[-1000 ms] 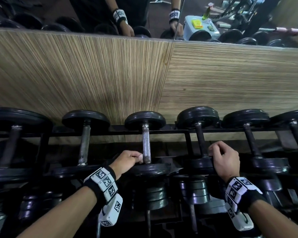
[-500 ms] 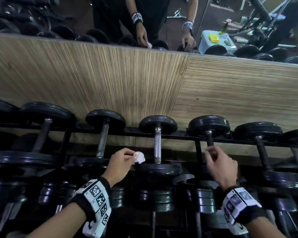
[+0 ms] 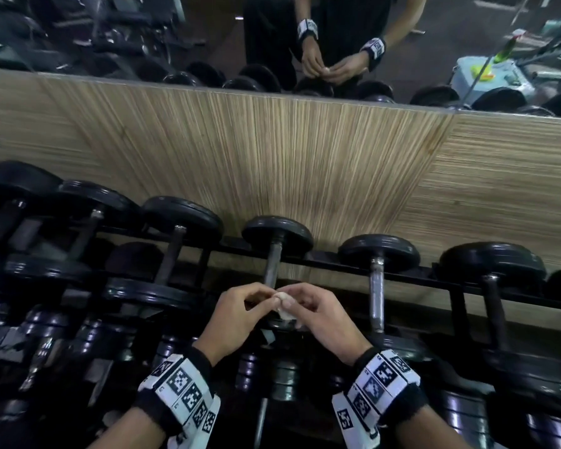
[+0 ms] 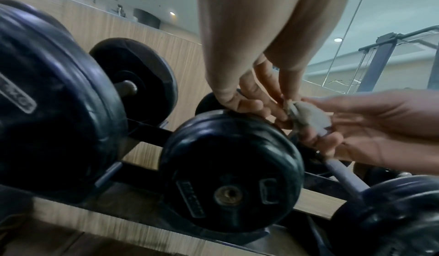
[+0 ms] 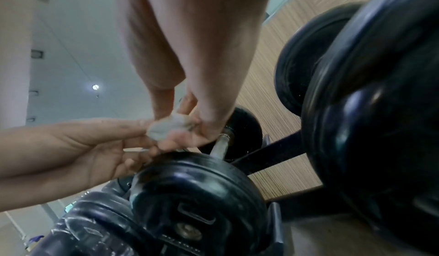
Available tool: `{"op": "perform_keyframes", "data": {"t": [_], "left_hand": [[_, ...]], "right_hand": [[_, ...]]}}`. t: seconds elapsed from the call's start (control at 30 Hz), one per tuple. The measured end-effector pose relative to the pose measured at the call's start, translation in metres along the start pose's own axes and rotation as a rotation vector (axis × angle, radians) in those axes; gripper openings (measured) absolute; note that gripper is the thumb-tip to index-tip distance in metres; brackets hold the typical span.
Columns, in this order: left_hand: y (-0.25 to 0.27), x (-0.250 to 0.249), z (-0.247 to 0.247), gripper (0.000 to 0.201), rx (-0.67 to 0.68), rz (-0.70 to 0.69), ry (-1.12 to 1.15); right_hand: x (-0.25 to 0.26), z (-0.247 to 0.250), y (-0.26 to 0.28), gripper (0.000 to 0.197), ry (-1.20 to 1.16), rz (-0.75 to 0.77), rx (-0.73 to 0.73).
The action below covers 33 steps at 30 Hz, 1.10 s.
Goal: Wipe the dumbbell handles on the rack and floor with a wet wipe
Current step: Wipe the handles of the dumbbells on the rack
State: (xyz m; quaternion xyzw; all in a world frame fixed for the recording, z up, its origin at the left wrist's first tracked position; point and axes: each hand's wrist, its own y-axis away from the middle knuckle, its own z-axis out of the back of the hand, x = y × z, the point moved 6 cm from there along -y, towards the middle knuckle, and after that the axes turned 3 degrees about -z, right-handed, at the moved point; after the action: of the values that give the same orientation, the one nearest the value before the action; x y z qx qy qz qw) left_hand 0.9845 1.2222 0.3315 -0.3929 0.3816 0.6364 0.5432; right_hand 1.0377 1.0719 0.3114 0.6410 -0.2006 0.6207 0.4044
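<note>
Both my hands meet over the rack and hold a crumpled white wet wipe [image 3: 284, 306] between them. My left hand [image 3: 267, 301] pinches its edge with the fingertips [image 4: 276, 114]. My right hand [image 3: 298, 301] grips the wad [image 5: 166, 126] between thumb and fingers [image 5: 190, 136]. Just behind the hands lies a dumbbell with a steel handle [image 3: 272, 264], its near plate [image 4: 228, 166] below my fingers. Neither hand touches that handle. A second dumbbell handle [image 3: 377, 296] lies to the right.
Several black dumbbells fill the black rack [image 3: 337, 264] in two tiers, left and right of my hands. Behind it stands a wood-grain wall panel [image 3: 289, 163] with a mirror [image 3: 208, 37] above. A light blue box [image 3: 489, 76] shows in the mirror.
My right hand has let go of the neighbouring dumbbell handle and moved left onto the wipe. My left hand has lifted the wipe off the handle. The two hands now meet.
</note>
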Motion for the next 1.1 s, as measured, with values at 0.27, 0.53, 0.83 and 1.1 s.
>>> {"op": "perform_keyframes", "data": {"t": [0.27,0.53,0.83,1.1], "left_hand": [[-0.042,0.08,0.118,0.019,-0.239,0.019,-1.066],[-0.056,0.078,0.137,0.025,-0.386,-0.03,-1.138],[-0.058,0.084,0.136,0.02,-0.327,0.045,-1.097],[-0.057,0.08,0.133,0.017,-0.34,0.054,-1.124]], "right_hand": [[-0.045,0.016,-0.055,0.012,0.277,-0.199,-0.205],[-0.075,-0.015,-0.093,0.017,0.394,-0.383,0.062],[-0.067,-0.024,-0.099,0.011,0.464,-0.329,0.184],[-0.05,-0.015,-0.079,0.012,0.528,-0.227,0.204]]}}
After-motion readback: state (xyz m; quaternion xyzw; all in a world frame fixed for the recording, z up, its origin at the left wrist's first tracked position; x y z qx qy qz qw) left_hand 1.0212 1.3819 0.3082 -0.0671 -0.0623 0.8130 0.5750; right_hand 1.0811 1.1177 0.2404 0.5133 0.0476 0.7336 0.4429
